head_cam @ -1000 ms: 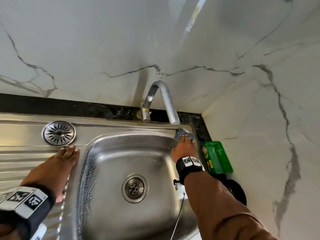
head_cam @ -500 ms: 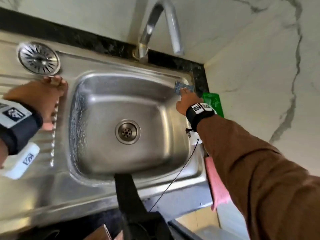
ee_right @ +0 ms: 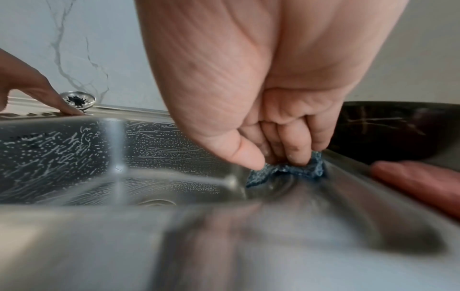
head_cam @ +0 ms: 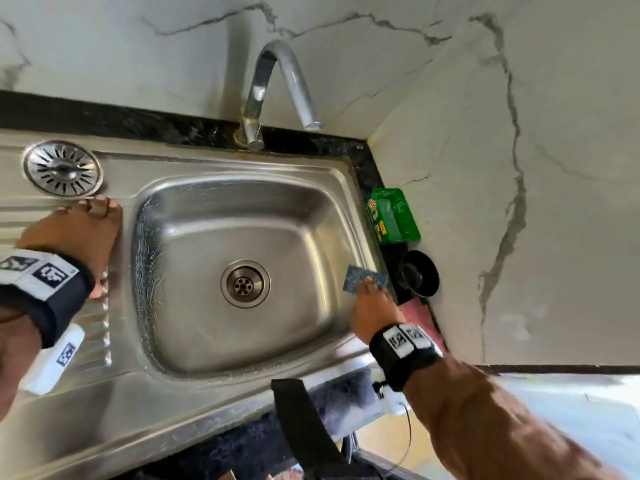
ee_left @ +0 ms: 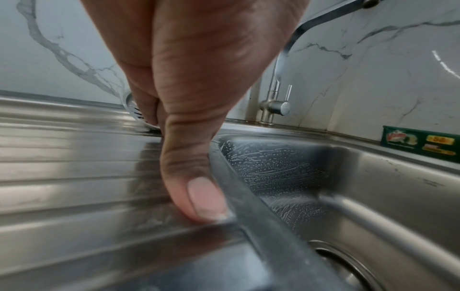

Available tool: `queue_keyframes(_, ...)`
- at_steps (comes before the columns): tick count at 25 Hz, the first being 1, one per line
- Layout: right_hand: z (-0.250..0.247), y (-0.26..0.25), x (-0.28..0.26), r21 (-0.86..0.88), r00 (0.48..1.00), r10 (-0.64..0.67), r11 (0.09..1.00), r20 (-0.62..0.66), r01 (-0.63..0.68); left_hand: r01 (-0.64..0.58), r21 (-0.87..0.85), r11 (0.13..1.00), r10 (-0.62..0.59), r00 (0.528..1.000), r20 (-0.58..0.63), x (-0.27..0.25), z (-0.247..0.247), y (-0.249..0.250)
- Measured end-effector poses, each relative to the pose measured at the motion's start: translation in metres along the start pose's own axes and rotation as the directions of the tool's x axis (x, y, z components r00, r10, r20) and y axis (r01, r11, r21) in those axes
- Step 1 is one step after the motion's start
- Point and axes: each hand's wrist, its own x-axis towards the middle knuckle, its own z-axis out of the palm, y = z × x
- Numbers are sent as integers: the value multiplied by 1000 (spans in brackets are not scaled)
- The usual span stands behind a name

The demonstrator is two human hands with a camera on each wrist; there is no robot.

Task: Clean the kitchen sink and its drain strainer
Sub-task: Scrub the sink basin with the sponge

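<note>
- At the right rim of the sink [head_cam: 194,403], right hand [head_cam: 375,311] presses a blue scrub pad [head_cam: 358,277] onto the steel; right wrist view shows thumb and fingertips [ee_right: 296,151] curled onto the pad, grasping it.
- Left hand [head_cam: 78,233] lies flat on the ribbed drainboard [head_cam: 41,213] just left of the basin, fingers straight, holding nothing; thumb tip [ee_left: 199,198] touches the basin edge. Bracing, by the look of it.
- Drain strainer [head_cam: 63,168] sits out of the drain, on the drainboard's far corner, just beyond the left fingertips. Open drain [head_cam: 245,284] in the basin floor.
- Soapy streaks cover the left and far basin walls; right wall looks barer.
- Step in hand, as judged: scrubbing the basin's right rim and wall with the pad. Strainer looks untouched so far.
- Next move likely calls for dragging the pad along the right wall and down to the floor with firm pressure, then taking up the strainer.
- Tap [head_cam: 277,88] shows no water; rinse not yet done.
- Green box [head_cam: 394,216] and a black round object [head_cam: 419,277] sit on the counter right of the sink.
</note>
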Motion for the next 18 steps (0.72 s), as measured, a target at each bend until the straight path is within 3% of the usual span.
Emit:
queue_keyframes(1,14,3,-13,11,1000,14,1000,-8,-14,51,-68,996,-34,974,225,-11,-14,8)
queue_keyframes(2,28,6,-25,0,1000,7,1000,-11,-7,184,-243,952,-108,949,296,-10,-31,23)
queue_keyframes(4,50,15,-44,21,999,-18,1000,-27,19,291,-234,928,-205,921,330,-18,-57,32)
queue_keyframes(5,58,18,-52,29,998,-53,998,-39,54,250,-122,960,-199,924,327,-22,-67,36)
queue_keyframes(8,60,10,-89,86,995,-97,991,-29,99,213,-171,962,-154,940,303,-8,-76,49)
queue_keyframes(10,56,6,-108,204,972,-160,960,-170,193,116,-99,988,-93,972,217,-13,-67,50)
queue_keyframes(12,60,17,-108,304,941,-168,917,-294,258,73,-58,996,-58,970,235,-8,-52,42)
queue_keyframes(13,59,27,-100,337,941,-136,910,-308,242,62,-38,997,-48,950,309,-6,-48,36)
queue_keyframes(15,57,46,-87,371,946,-34,915,-323,160,78,-10,997,-73,963,258,-11,-40,25)
queue_keyframes(17,64,45,-84,353,956,-32,925,-292,139,46,20,999,-49,975,215,-12,-29,12)
queue_keyframes(18,67,36,-86,320,944,-40,935,-327,150,51,11,999,-52,962,267,-15,-30,3)
